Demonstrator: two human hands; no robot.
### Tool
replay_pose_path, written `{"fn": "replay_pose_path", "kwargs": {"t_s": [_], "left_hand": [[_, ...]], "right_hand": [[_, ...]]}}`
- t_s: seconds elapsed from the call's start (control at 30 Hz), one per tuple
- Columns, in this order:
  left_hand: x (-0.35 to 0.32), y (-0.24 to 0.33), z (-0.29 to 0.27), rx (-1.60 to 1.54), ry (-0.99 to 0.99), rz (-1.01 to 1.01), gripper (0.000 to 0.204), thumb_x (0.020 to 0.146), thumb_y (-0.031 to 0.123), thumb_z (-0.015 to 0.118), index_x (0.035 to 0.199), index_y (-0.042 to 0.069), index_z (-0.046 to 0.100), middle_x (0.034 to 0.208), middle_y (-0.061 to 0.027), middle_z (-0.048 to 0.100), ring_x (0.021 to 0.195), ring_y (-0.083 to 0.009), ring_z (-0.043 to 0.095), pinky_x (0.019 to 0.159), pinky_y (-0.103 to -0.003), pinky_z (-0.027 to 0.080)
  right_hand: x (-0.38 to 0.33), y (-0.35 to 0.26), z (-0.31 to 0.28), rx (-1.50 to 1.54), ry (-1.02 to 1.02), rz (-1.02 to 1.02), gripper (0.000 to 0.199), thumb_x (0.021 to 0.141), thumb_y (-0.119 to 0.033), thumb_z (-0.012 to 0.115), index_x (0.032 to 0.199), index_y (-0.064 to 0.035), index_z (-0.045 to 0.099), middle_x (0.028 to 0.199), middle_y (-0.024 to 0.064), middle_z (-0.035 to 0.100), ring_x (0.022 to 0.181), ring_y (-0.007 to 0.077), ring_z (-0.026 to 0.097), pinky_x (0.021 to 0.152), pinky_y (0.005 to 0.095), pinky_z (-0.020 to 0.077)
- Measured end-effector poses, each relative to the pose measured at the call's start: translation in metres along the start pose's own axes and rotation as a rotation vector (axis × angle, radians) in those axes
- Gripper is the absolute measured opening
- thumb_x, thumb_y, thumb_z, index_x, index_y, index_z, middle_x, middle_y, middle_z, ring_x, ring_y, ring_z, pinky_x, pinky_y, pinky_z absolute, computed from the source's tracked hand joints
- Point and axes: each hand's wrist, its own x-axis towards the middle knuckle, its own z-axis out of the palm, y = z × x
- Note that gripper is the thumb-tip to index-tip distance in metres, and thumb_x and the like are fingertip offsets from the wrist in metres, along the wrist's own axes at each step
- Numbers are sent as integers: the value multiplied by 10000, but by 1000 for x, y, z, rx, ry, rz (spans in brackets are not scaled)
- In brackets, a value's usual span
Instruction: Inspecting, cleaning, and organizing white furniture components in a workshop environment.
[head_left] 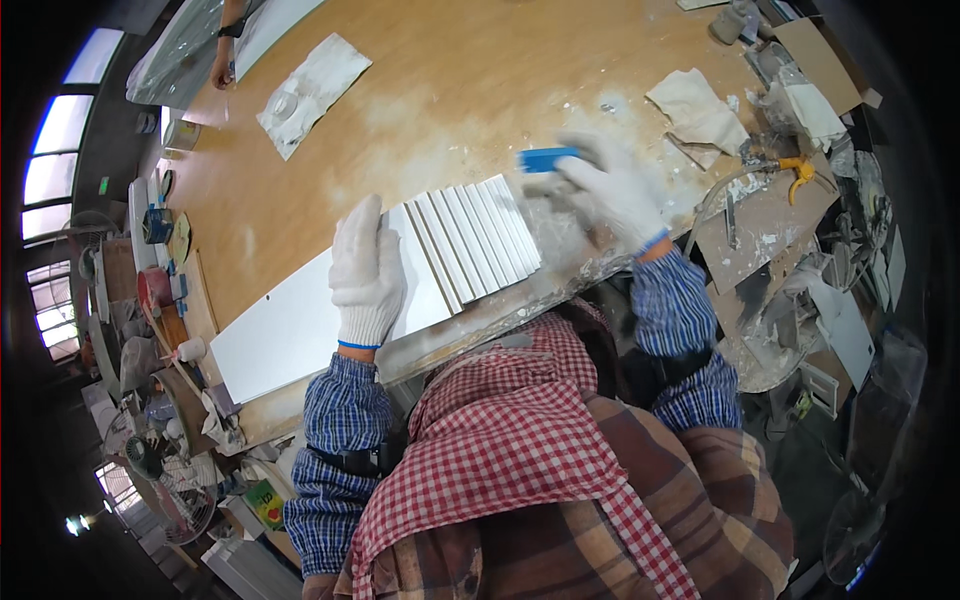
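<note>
Two gloved hands [367, 268] [618, 198] — one blue block [546, 159] held.

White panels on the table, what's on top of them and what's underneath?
The gloved left hand lies over the white panels. They lie on the tan table, seen around their edges. The tabletop directly beneath them is covered, as is the spot under the hand.

White panels [275, 338]: long, flat, overlapped; right ends staggered in narrow parallel steps, brownish lines between some. Lying along near edge of bench [450, 90]. Blue block [546, 159]: oblong, in right hand [610, 190], beyond stepped end; bench contact unclear.
</note>
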Motion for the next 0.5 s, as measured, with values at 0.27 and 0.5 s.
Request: {"fn": "replay_pose_path", "kwargs": {"t_s": [0.27, 0.5], "left_hand": [[-7, -10, -5, -45, 6, 0, 374, 995, 71, 572, 1358, -13, 600, 1272, -214, 658, 1205, -361, 619, 1053, -408, 472], [-1, -3, 1, -45, -11, 53, 358, 1001, 70, 572, 1344, -25, 613, 1315, -220, 647, 1231, -375, 608, 1077, -419, 463]], "right_hand": [[-108, 60, -133, 247, 702, 19, 312, 958, -64, 678, 1243, 49, 619, 969, 77, 698, 764, 150, 688, 690, 251, 594], [-136, 100, -216, 154, 1075, 0, 271, 953, -61, 695, 1202, 40, 656, 874, 69, 689, 668, 102, 626, 544, 239, 491]]}}
